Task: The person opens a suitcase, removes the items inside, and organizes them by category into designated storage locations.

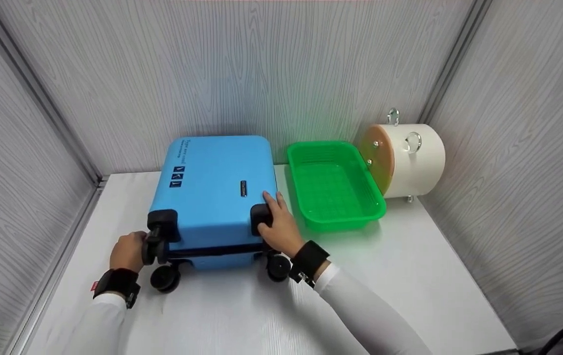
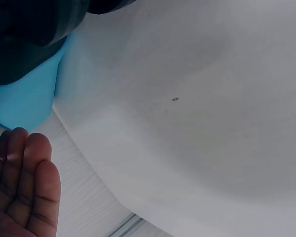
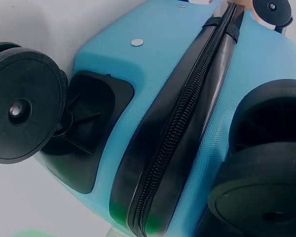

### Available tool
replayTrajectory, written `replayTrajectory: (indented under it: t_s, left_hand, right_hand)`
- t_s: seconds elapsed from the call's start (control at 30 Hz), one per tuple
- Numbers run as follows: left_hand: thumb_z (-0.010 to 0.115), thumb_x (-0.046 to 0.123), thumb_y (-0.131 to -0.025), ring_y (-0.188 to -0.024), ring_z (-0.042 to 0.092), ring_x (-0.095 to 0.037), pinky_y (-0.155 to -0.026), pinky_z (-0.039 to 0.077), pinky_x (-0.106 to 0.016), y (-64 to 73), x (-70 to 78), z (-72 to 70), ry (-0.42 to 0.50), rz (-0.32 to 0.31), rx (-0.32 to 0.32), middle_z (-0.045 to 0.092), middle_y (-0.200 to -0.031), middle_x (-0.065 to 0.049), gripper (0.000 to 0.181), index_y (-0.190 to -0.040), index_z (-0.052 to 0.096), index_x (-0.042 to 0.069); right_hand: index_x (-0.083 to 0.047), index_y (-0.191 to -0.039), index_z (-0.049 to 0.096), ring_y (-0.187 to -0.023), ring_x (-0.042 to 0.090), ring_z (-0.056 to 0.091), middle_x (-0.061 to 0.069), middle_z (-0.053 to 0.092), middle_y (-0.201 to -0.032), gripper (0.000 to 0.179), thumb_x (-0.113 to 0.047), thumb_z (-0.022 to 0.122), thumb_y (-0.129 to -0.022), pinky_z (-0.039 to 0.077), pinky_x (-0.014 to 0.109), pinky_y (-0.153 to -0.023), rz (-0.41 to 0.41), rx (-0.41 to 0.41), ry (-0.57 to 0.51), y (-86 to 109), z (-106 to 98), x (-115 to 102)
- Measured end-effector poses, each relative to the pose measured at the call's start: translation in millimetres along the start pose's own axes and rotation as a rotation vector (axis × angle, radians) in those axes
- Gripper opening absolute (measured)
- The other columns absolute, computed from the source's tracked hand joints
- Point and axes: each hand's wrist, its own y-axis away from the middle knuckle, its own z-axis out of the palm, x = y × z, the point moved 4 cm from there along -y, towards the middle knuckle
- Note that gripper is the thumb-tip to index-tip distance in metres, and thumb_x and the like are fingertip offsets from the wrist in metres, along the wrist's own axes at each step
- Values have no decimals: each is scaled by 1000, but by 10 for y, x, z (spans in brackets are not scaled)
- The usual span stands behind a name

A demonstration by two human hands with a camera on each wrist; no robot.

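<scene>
At the near side of the tabletop (image 1: 222,320), a person's two hands flank the wheeled end of a blue hard-shell suitcase (image 1: 207,202). The left hand (image 1: 128,251) is slightly nearer, beside the near left corner; in the left wrist view its fingers lie straight and pressed together, tips close to the blue shell, though I cannot tell whether they touch it. The right hand (image 1: 283,229) rests on the near right corner, fingers extended along the top edge and thumb apart over the black corner guard (image 1: 260,220). The lower left wheel (image 1: 165,279) and lower right wheel (image 1: 278,267) face the person, and the right wrist view shows a black zipper (image 3: 175,126) running between the two shell halves. The relation that appears to matter most is that the suitcase lies broad face up directly between and beyond the hands, its long axis running near to far, so both hands meet it at one end, the right with the plainer contact. Whether that end is raised I cannot tell. To the right, across a narrow gap, sits a green plastic basket (image 1: 340,224); farther right, just beside it, a cream cylinder (image 1: 422,160) lies on its side, before the wood-grain back wall (image 1: 262,64).
</scene>
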Motion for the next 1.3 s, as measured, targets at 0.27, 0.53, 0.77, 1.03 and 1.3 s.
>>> replayTrajectory:
  t_s: [0.27,0.53,0.77,1.03,1.3]
  left_hand:
    - [66,22,-104,-91,75,-48,-81,58,-60,-102,55,-205,85,-100,-10,78,-104,-31,36,-113,77,-11]
    - [53,44,-114,-93,71,-5,-82,61,-24,-308,387,-542,442,-156,-80,74,-126,-29,60,-138,68,-9]
    - [44,60,-112,-145,51,-53,-114,50,-60,-312,669,-565,380,-174,-411,36,-164,-43,94,-167,18,-12]
    - [40,58,-114,-121,63,-43,-96,57,-54,-446,866,-608,256,-146,-549,51,-144,-42,94,-158,20,-23]
    - [43,55,-114,-109,72,-35,-90,64,-57,-620,886,-636,264,-147,-717,60,-133,-37,91,-154,22,-24]
  right_hand:
    - [-18,-172,31,-152,51,45,26,15,-180,86,-19,66,-94,48,56,-111,-52,-25,4,-30,-52,34]
    - [-9,-174,18,-163,42,31,28,30,-175,92,-41,69,-105,30,57,-130,84,-93,-271,-122,-134,198]
    - [5,-165,35,-154,41,46,28,49,-162,84,-51,60,-108,37,55,-127,218,-157,-389,-193,-107,333]
    - [4,-163,40,-158,37,41,24,43,-167,87,-61,55,-107,34,57,-129,341,-286,-430,-411,-147,315]
    - [0,-168,31,-144,38,54,23,46,-161,97,-67,58,-103,40,62,-123,386,-416,-326,-606,-232,198]
